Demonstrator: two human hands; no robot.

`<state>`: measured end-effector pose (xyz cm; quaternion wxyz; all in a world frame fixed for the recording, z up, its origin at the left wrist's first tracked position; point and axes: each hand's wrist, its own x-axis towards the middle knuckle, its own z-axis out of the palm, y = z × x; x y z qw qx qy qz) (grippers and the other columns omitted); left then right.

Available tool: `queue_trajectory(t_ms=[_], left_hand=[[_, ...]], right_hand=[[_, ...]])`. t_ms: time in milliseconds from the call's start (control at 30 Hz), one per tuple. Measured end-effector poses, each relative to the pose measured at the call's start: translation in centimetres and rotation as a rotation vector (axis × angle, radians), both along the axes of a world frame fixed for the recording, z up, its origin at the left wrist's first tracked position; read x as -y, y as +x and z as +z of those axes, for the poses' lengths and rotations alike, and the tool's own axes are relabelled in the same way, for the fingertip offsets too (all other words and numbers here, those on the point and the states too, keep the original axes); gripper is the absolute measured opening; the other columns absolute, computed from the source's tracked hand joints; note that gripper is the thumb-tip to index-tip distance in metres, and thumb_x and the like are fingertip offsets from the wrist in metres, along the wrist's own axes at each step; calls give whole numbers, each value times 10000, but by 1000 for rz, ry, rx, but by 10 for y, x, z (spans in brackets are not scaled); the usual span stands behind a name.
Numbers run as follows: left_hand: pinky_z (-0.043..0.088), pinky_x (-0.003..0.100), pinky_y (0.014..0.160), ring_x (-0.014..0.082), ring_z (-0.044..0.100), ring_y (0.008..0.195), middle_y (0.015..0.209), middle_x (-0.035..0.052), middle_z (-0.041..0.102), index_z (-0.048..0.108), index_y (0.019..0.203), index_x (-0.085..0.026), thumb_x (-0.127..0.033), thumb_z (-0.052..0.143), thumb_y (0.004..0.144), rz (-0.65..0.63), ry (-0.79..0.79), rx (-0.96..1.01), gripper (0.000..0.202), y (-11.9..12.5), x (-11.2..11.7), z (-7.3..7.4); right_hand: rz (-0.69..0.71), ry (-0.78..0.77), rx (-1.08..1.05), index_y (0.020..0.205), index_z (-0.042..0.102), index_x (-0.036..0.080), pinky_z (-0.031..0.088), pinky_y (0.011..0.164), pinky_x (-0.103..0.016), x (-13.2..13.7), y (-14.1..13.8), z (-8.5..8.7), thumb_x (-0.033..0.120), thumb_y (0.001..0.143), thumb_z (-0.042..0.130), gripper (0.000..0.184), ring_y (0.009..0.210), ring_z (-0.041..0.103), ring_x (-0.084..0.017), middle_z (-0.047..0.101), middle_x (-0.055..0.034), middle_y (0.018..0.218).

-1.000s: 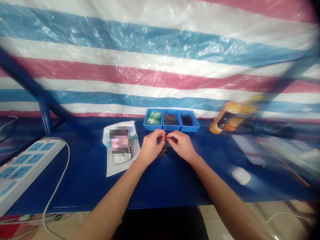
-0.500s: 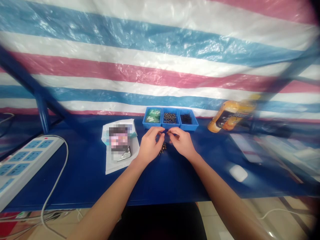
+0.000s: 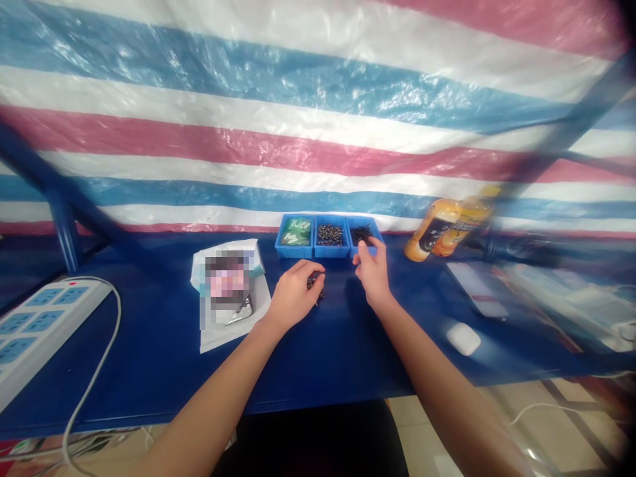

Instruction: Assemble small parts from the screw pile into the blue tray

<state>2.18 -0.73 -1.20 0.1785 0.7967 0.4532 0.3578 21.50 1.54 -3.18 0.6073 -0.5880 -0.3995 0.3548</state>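
Observation:
My left hand [image 3: 294, 296] rests low over the table with its fingers curled together beside a small pile of dark and brass-coloured metal pieces [image 3: 318, 289]. What its fingertips hold, if anything, is hidden. My right hand [image 3: 371, 270] reaches to the front of the right blue bin, which has small black parts [image 3: 360, 233] in it. Its thumb and index finger are apart, the index fingertip over the bin's edge. In the middle bin lie many small dark and brassy pieces [image 3: 330, 234]. Green and white small packets or parts [image 3: 297, 232] fill the left bin.
On the left are a white package [image 3: 211, 338] with a blurred-out patch and a power strip [image 3: 59, 318] with its cable. Two orange-labelled bottles [image 3: 433, 228], a phone [image 3: 477, 290] and a white rounded case [image 3: 464, 338] stand or lie on the right. A striped sheet [image 3: 318, 132] hangs behind.
My right hand has moved away from my left hand, forward and right to the right bin. My left hand stays near the pile, its fingers lower over it. The view has shifted slightly.

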Motion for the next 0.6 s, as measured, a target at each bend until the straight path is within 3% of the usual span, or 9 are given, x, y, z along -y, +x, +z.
queue_trajectory(t_ms=[100,267,367,467,533,600], left_hand=[[528,325,864,187,671,945,1072,31,690,663,1031,-235,-250,511,942,21,16,-26,177,0,-2,-2],[517,385,935,239,641,1053,1131,53,673,673,1078,-240,-242,498,943,105,-8,-134,221,-3,-6,-11],[505,415,961,263,624,1072,1158,63,662,674,1120,-242,-318,512,952,97,-25,-207,246,-4,-7,-14],[501,425,950,267,619,1045,1149,67,663,676,1144,-250,-352,504,962,52,-15,-288,271,-5,-5,-14],[500,405,936,247,622,999,1119,64,667,685,1118,-250,-288,481,968,9,6,-345,256,-5,-4,-14],[498,376,920,227,621,960,1095,67,664,692,1080,-239,-214,450,968,-14,36,-398,268,-4,-4,-15]], right_hand=[[67,-42,122,1388,412,204,400,491,-274,4,1,3,626,820,593,730,501,516,-158,570,48,607],[18,22,387,1331,525,217,470,642,-323,7,2,7,463,842,605,553,578,569,-183,548,50,595],[39,10,502,1167,639,221,475,674,-336,8,4,9,428,869,563,370,600,578,-188,571,28,615],[247,71,666,1115,678,223,494,761,-353,11,3,9,407,884,553,321,753,628,-204,665,-33,821],[468,142,807,1244,640,234,487,886,-390,15,0,9,401,869,584,414,984,624,-245,664,-84,1090],[648,182,955,1414,521,261,433,1002,-461,20,-4,9,437,844,625,606,1194,530,-307,570,-114,1320]])
